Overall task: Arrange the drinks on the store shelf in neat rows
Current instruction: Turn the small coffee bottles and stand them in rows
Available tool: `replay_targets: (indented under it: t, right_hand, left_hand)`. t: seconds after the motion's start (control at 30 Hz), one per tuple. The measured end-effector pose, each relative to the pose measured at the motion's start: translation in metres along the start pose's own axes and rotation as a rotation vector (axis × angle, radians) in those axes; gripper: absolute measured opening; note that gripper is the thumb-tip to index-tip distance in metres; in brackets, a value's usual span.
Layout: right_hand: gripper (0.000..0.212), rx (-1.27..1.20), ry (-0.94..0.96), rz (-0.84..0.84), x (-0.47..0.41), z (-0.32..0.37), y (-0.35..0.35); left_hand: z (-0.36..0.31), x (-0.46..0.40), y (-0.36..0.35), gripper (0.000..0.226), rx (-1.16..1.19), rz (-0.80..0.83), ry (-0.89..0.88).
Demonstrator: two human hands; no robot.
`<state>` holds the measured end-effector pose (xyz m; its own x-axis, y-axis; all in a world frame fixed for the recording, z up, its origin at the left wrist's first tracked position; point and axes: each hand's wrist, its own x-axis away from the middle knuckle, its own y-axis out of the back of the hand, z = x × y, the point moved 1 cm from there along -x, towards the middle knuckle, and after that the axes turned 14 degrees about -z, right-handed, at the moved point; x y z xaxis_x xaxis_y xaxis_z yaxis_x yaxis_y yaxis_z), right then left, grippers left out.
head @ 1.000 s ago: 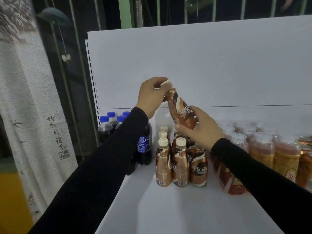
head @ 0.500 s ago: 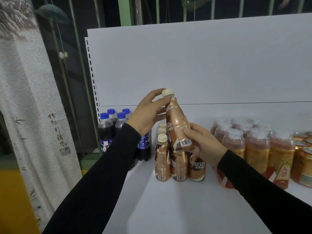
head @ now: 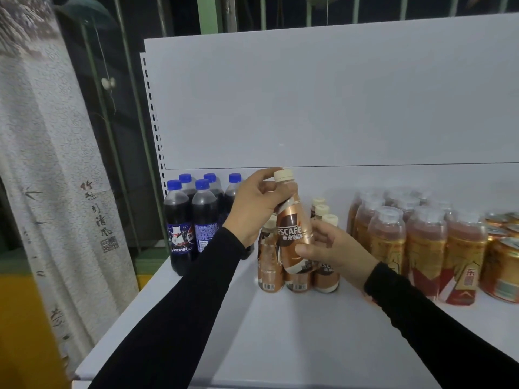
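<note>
1. My left hand (head: 257, 203) is curled around the neck and shoulder of a Nescafé bottle (head: 293, 231), just under its cream cap (head: 283, 175), a little above the middle of the frame.
2. My right hand (head: 334, 248) grips the same bottle lower down, thumb across the front below the label lettering and fingers wrapped behind.
3. The bottle is held nearly upright, its top tipped slightly to the left, raised clear of the white shelf (head: 280, 332) in front of the standing coffee bottles.
4. Those other coffee bottles (head: 269, 265) stand in a tight cluster at centre frame, partly hidden behind the one I hold (I cannot count how many sit at the back).
5. To the left of centre, the Pepsi bottles (head: 179, 228) with blue caps stand grouped against the shelf's left edge.
6. On the right side of the frame, tea bottles (head: 424, 248) with clear caps stand in rows, and gold cans (head: 502, 265) sit at the far right edge.
7. A pale hanging scroll (head: 56, 192) with black characters fills the left of the frame.
</note>
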<state>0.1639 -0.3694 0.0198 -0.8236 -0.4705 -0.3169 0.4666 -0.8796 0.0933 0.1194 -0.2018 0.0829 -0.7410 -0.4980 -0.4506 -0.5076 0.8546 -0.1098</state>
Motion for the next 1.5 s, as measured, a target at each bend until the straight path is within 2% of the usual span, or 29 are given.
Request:
replay_targets:
  t: [0.07,0.17,0.2,0.3,0.43,0.53,0.6,0.7,0.8,1.03,1.17,1.27,1.37,1.5]
  right_hand:
    - [0.054,-0.022,-0.016,-0.007,0.003,-0.002,0.0]
    - [0.041,-0.132,-0.082,0.02,0.007,-0.007,0.0]
    - [0.044,-0.18,-0.1,0.041,0.009,-0.009,0.0]
    - [0.075,-0.286,-0.146,0.12,0.01,-0.016,0.0]
    - [0.076,-0.366,-0.193,0.199,0.012,-0.022,0.001]
    - [0.063,-0.274,-0.193,0.16,0.016,-0.018,-0.004]
    - [0.047,-0.07,-0.097,0.093,0.018,-0.014,-0.009]
    - [0.041,0.07,-0.006,0.034,0.02,-0.015,-0.012]
    - [0.043,0.0,-0.01,0.026,0.02,-0.019,-0.01]
    - [0.031,-0.264,-0.159,0.09,0.023,-0.021,-0.008]
    - [0.052,-0.351,-0.241,0.072,0.021,-0.027,-0.005]
    - [0.05,-0.32,-0.228,0.086,0.021,-0.028,-0.006]
    - [0.038,-0.113,-0.11,0.096,0.023,-0.019,-0.012]
    - [0.049,-0.139,-0.064,0.028,0.021,-0.018,-0.013]
  left_hand:
    - [0.004,0.003,0.0,0.037,-0.011,-0.007,0.013]
    - [0.007,0.006,0.002,0.037,-0.019,0.013,0.034]
    - [0.008,0.008,0.003,0.035,-0.011,0.024,0.049]
    - [0.011,0.011,0.007,0.035,0.017,0.095,0.134]
    - [0.014,0.013,0.01,0.036,0.085,0.13,0.184]
    - [0.016,0.015,0.009,0.037,0.12,0.086,0.189]
    - [0.018,0.017,0.008,0.038,0.112,0.059,0.173]
    - [0.02,0.019,0.008,0.041,0.083,0.045,0.141]
    - [0.021,0.02,0.008,0.043,0.086,0.064,0.127]
    - [0.02,0.023,0.008,0.035,0.069,0.086,0.171]
    - [0.021,0.021,0.012,0.037,0.109,0.096,0.208]
    - [0.023,0.02,0.013,0.038,0.091,0.066,0.172]
    - [0.024,0.019,0.011,0.037,0.074,0.028,0.152]
    - [0.024,0.018,0.011,0.041,0.077,0.014,0.147]
